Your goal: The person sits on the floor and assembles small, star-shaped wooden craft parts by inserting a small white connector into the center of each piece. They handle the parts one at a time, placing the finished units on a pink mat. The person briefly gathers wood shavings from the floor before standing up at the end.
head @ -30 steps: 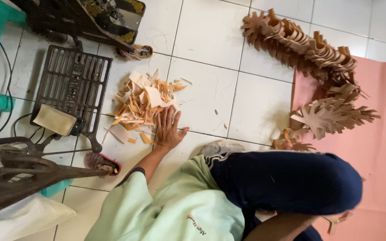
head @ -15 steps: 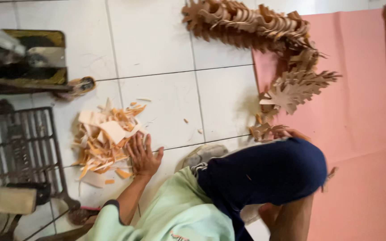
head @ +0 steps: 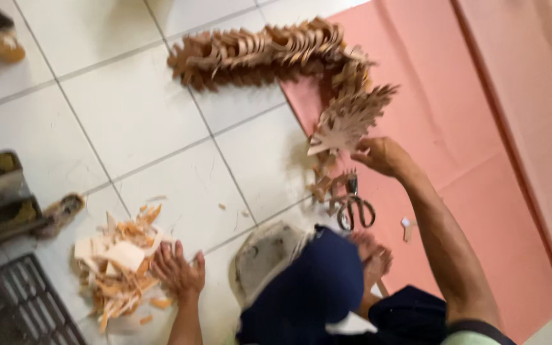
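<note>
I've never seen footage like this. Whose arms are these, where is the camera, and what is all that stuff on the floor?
There is no machine here: a person sits on a white tiled floor, and the camera is worn on their head, looking down, so you see their own arms and folded legs.

The left hand rests flat on a pile of pale offcuts, thin scraps and slivers. The right hand reaches out and touches a flat leaf-shaped cutout with jagged edges. Many more such cutouts lie in a long overlapping row that curves from the tiles onto a pink sheet spread on the floor. A pair of scissors lies near the sheet's edge, held by nobody. At the left edge is a dark metal grid.
</note>
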`<state>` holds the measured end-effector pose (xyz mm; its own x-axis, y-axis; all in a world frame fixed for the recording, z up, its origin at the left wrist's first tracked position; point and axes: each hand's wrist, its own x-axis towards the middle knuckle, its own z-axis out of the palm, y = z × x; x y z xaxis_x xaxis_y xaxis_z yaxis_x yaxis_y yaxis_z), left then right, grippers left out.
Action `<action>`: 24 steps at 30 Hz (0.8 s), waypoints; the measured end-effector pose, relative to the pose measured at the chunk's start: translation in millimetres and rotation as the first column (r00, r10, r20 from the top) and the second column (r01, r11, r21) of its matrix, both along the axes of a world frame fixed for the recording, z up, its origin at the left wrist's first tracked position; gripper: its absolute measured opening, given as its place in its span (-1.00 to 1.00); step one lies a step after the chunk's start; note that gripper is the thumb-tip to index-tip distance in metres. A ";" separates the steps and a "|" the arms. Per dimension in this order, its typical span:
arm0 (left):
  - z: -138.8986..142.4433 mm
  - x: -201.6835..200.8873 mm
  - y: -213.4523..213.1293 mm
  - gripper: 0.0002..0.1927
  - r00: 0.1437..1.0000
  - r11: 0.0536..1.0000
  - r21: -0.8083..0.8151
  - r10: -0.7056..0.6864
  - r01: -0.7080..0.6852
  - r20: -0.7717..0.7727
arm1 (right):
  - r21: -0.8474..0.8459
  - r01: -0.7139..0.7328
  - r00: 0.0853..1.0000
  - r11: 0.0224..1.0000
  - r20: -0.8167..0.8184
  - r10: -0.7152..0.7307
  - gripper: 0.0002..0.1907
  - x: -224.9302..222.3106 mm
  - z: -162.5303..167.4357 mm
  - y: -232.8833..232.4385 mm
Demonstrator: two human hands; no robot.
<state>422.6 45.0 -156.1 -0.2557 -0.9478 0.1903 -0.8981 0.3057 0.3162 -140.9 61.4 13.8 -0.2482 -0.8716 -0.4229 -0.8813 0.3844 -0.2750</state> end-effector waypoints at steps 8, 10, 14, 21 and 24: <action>-7.4 -6.8 -5.2 -0.28 0.999 0.999 0.034 -0.011 0.013 -0.049 | 0.283 -0.285 0.926 0.916 -0.165 0.339 -0.58 -95.9 -56.9 49.9; -11.6 -2.2 -1.6 -0.29 1.000 0.999 0.049 0.015 -0.015 0.001 | 0.532 -0.477 0.759 0.700 -0.151 0.633 -0.40 -93.0 -101.0 46.8; -7.5 -6.3 -9.9 -0.28 0.995 0.998 0.028 0.057 -0.060 0.087 | 0.841 -0.239 0.970 0.486 0.229 0.081 -0.42 -53.3 -150.9 50.3; 23.7 -24.9 -19.9 -0.34 0.892 0.983 0.111 0.083 -0.147 0.443 | 0.795 -0.256 0.967 0.551 0.205 0.153 -0.35 -30.7 -146.4 53.8; 59.8 -49.2 -48.7 -0.31 0.838 0.563 0.655 0.502 -0.504 0.214 | 0.740 -0.226 0.974 0.633 0.167 0.152 -0.38 -20.6 -135.5 39.1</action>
